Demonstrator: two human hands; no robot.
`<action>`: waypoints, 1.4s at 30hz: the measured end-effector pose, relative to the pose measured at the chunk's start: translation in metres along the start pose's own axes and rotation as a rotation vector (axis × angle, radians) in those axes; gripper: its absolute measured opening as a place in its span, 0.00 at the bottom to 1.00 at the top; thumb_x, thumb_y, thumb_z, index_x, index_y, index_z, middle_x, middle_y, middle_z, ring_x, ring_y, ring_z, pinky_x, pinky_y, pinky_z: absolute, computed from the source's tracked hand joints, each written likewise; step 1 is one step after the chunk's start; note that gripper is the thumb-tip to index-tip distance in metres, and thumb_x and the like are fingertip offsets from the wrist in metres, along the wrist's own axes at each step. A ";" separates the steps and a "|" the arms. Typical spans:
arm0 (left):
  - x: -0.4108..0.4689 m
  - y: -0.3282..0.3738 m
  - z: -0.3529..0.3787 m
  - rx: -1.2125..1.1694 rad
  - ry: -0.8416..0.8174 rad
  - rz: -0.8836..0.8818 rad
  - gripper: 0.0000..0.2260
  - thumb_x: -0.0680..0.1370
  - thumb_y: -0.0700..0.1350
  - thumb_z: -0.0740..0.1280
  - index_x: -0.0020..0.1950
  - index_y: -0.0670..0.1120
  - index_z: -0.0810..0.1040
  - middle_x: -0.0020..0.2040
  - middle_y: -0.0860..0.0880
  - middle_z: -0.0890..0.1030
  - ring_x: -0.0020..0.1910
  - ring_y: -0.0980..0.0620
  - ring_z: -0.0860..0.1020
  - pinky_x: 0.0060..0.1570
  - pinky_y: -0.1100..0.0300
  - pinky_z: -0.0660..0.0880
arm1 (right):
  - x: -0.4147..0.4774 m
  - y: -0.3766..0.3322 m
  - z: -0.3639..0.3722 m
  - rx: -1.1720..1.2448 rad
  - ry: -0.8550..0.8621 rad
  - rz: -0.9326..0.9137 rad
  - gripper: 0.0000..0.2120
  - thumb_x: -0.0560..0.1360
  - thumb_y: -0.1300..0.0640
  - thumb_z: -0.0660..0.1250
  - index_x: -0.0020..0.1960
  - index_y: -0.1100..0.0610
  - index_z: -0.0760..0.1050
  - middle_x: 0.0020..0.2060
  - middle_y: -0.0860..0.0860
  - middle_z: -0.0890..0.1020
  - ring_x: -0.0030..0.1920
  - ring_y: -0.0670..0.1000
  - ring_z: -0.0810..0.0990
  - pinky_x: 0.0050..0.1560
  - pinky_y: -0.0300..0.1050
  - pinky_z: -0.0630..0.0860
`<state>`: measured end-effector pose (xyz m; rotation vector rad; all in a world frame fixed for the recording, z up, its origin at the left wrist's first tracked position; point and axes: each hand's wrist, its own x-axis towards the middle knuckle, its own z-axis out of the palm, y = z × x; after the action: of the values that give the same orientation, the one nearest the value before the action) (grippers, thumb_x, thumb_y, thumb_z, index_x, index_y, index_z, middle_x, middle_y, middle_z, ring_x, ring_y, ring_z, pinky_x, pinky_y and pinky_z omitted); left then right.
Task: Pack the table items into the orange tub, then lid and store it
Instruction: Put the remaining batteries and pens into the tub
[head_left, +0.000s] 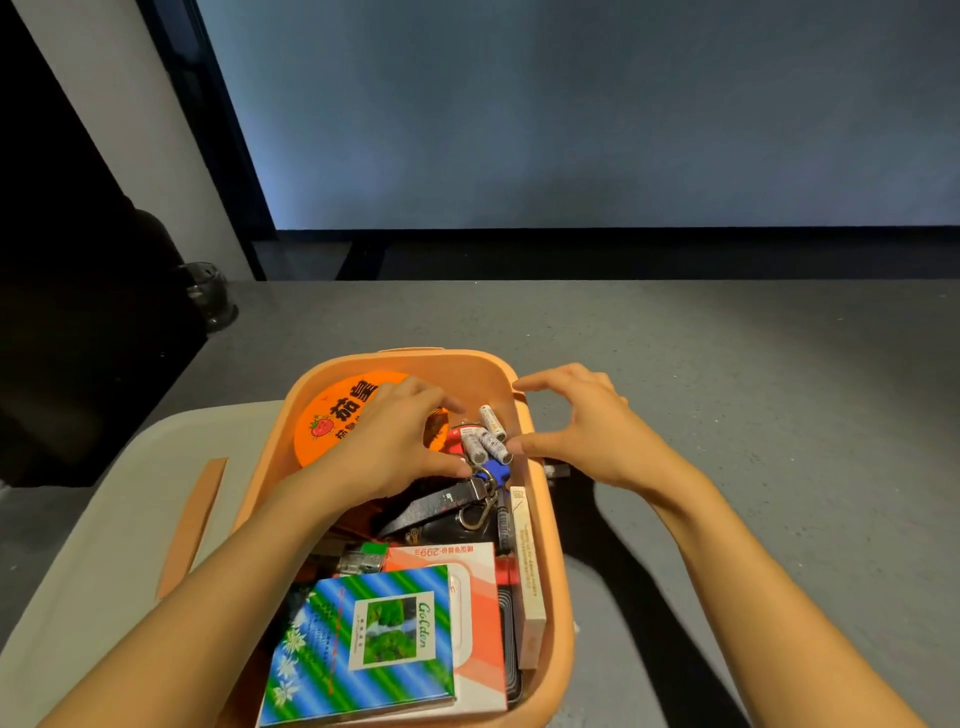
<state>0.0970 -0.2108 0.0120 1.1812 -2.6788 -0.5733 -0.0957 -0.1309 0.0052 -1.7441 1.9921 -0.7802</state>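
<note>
1. Orange tub (553, 561) stands on the grey worktop (727, 389) right in front of me. Its left side is beside or partly over the pale lid (104, 519); I cannot tell which.
2. Packing looks nearly done, I judge: a striped booklet (363, 639), a round orange disc (332, 415), a key strap (441, 501) and some batteries (485, 441) lie inside.
3. My left hand (395, 441) is low inside the tub over the disc, fingers loosely spread, holding nothing I can see.
4. My right hand (587, 426) is released too, forefinger at the tub's right rim, thumb just beside the batteries.
5. One small dark thing (558, 471) lies on the worktop just outside the right wall; it may need packing.
6. Left to do: lid on, then storing.
</note>
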 end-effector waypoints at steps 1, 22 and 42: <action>-0.001 0.000 -0.001 -0.001 -0.003 0.001 0.29 0.66 0.55 0.74 0.64 0.52 0.70 0.63 0.49 0.70 0.63 0.49 0.63 0.58 0.57 0.61 | -0.002 0.004 -0.003 0.026 0.007 0.009 0.28 0.64 0.44 0.74 0.63 0.42 0.70 0.63 0.47 0.70 0.66 0.50 0.61 0.64 0.51 0.62; -0.077 0.137 0.058 -0.197 0.335 0.094 0.19 0.69 0.55 0.70 0.58 0.51 0.76 0.55 0.54 0.76 0.56 0.59 0.72 0.57 0.68 0.66 | -0.057 0.107 -0.011 0.055 -0.323 -0.076 0.20 0.69 0.49 0.72 0.60 0.49 0.75 0.57 0.50 0.76 0.59 0.49 0.73 0.64 0.57 0.66; -0.109 0.143 0.185 -0.053 0.349 -0.464 0.21 0.75 0.37 0.64 0.68 0.46 0.66 0.68 0.48 0.70 0.62 0.50 0.72 0.59 0.58 0.71 | -0.049 0.100 0.033 0.104 -0.398 -0.259 0.23 0.70 0.50 0.71 0.64 0.49 0.72 0.63 0.48 0.73 0.64 0.51 0.69 0.66 0.55 0.63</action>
<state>0.0197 0.0092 -0.0980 1.7183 -2.0966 -0.4395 -0.1453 -0.0806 -0.0874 -1.9396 1.4628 -0.5463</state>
